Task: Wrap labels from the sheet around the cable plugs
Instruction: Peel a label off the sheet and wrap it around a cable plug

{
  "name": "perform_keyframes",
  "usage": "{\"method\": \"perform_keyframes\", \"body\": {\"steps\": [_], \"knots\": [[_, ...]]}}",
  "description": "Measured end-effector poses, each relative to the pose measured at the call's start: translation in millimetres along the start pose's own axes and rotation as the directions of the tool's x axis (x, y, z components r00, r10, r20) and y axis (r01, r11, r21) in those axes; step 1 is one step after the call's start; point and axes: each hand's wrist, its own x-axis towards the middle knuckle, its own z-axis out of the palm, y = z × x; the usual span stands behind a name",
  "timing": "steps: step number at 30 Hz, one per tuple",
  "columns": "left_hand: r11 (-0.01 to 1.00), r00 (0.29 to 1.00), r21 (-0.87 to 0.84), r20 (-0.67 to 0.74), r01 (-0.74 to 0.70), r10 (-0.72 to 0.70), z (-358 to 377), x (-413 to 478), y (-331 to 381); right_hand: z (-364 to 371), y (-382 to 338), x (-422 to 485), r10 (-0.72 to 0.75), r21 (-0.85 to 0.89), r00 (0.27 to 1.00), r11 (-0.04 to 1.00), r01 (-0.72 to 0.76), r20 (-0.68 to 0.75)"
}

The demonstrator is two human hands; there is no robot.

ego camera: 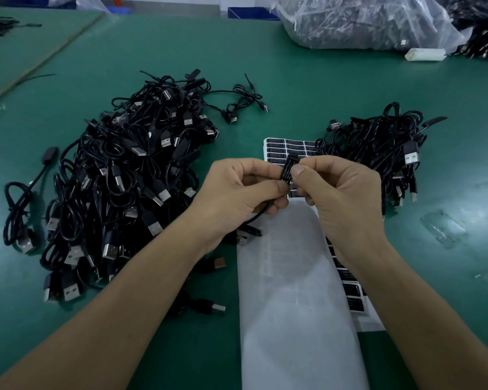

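Worker's hands, head view: the left hand [237, 190] and right hand [341, 192] sit near the centre of the frame, the left forearm [110, 313] entering from 7 o'clock and the right forearm [423, 299] from 5 o'clock. Both arms are bare right to the frame's lower edge. The forearms are slim and smooth, the wrists narrow. The right thumbnail [298, 173], at 10 o'clock on that hand, is cut short and broad; the left thumbnail [281, 188], at 3 o'clock on its hand, looks equally short. Fine creases mark the knuckles of both hands
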Motion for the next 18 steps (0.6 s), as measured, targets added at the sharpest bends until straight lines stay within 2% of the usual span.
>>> {"method": "perform_keyframes", "body": {"steps": [18], "knots": [[1.0, 0.999, -0.009, -0.028, 0.029, -0.029, 0.0, 0.8, -0.4, 0.6, 0.3, -1.2, -0.049, -0.028, 0.999, 0.998, 0.05, 0.005]]}}
